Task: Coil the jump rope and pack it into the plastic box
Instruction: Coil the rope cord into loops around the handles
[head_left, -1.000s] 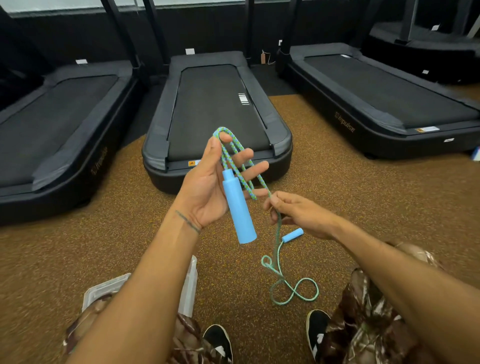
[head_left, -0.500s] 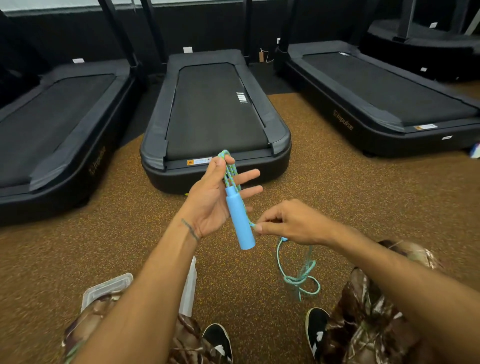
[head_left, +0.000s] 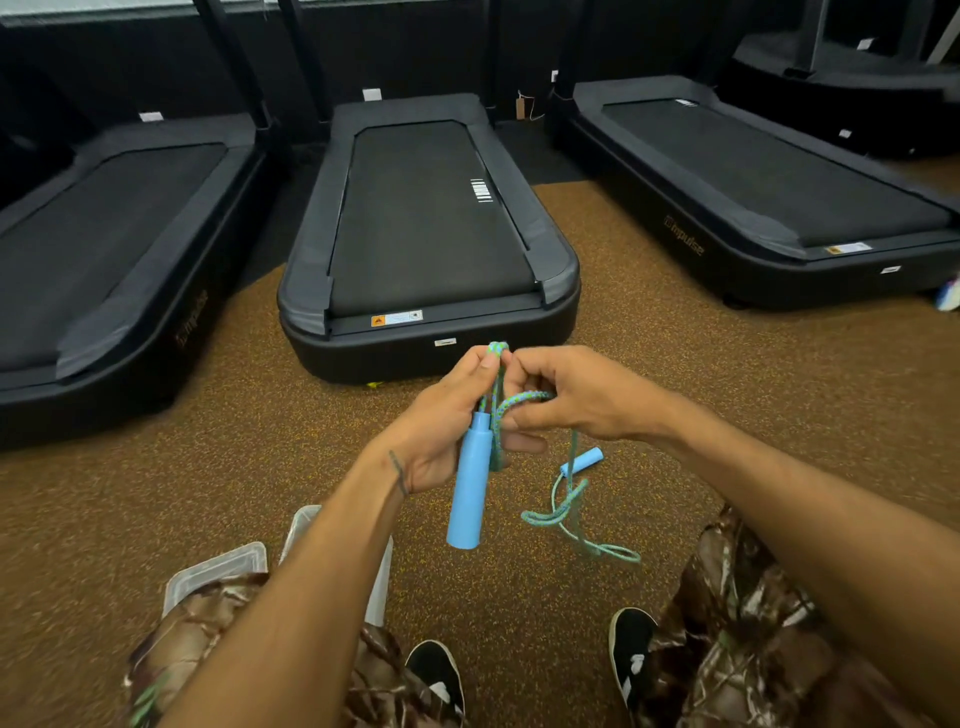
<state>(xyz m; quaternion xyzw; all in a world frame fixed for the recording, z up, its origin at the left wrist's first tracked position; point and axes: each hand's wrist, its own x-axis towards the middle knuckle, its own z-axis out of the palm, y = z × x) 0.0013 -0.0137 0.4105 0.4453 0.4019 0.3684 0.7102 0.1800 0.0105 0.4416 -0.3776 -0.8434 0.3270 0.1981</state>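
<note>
My left hand grips several folded loops of a green-blue jump rope at their top, and one light-blue handle hangs down from that hand. Right beside it, my right hand pinches a strand of the same rope and touches the loops' top. The remaining rope trails down in loose loops to the floor, with the second blue handle dangling below my right hand. The clear plastic box sits on the floor at lower left, partly hidden behind my left arm and knee.
Three black treadmills stand side by side ahead on brown speckled carpet. My camouflage trouser legs and black shoes fill the bottom edge. A clear lid or second box piece stands by the box.
My right hand has risen and moved left to meet my left hand at the loops' top, carrying a strand up. The second handle has come back into sight below it.
</note>
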